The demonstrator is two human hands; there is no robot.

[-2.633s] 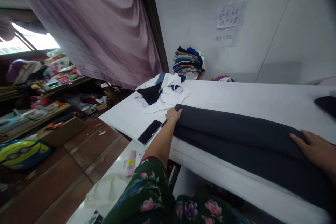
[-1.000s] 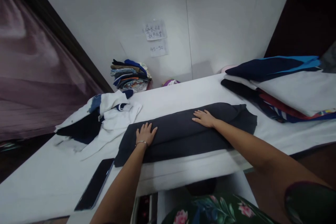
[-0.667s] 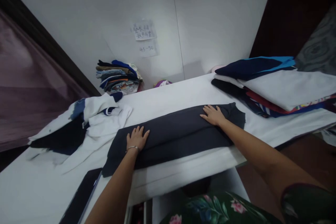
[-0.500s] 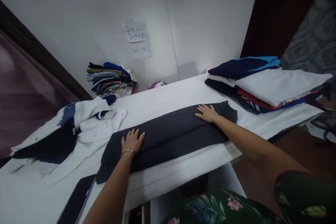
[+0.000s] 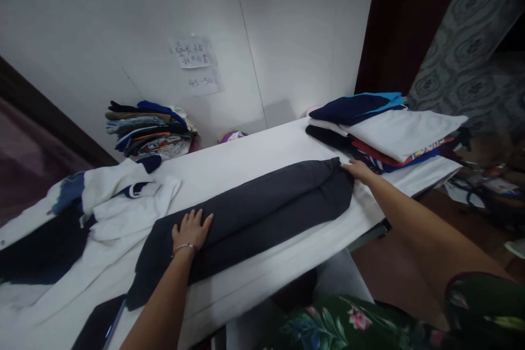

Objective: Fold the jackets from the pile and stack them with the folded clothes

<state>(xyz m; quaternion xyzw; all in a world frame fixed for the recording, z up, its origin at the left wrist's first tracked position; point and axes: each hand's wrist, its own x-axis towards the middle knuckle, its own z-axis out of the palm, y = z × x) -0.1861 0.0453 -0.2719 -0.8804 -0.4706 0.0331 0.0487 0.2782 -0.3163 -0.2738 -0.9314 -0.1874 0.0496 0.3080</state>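
Dark garment (image 5: 262,205) laid lengthwise along the near edge

In the head view, the dark garment is stretched along the near edge of the white surface (image 5: 246,159). Its left end is set just beside a phone (image 5: 98,325); whether the two are in contact cannot be told. By the left hand (image 5: 191,229), the cloth is pressed a little in from that end: the palm is laid flat, the fingers are slightly spread, and nothing is gripped, so sliding is probably prevented. By the right hand (image 5: 359,170), the far corner of the right end is met with the fingertips, perhaps so that this end is steadied; whether the edge is pinched cannot be told. Between the hands, the length seems to be held fairly straight.

The garment is matt and soft-looking, shaped as a long narrow band and marked by a lengthwise crease, with small puckers at the right end. Near the surface's right end, a pile of folded clothes (image 5: 402,134) is layered flat in navy, white and red, perhaps set there so that room is left for the garment. Towards the left, a heap of clothes (image 5: 127,213), white and navy, is left crumpled. Beyond the far edge, a stack of clothes (image 5: 147,128) is seen, its support hidden. Paper notes (image 5: 192,57) are fixed to the smooth wall (image 5: 295,27).
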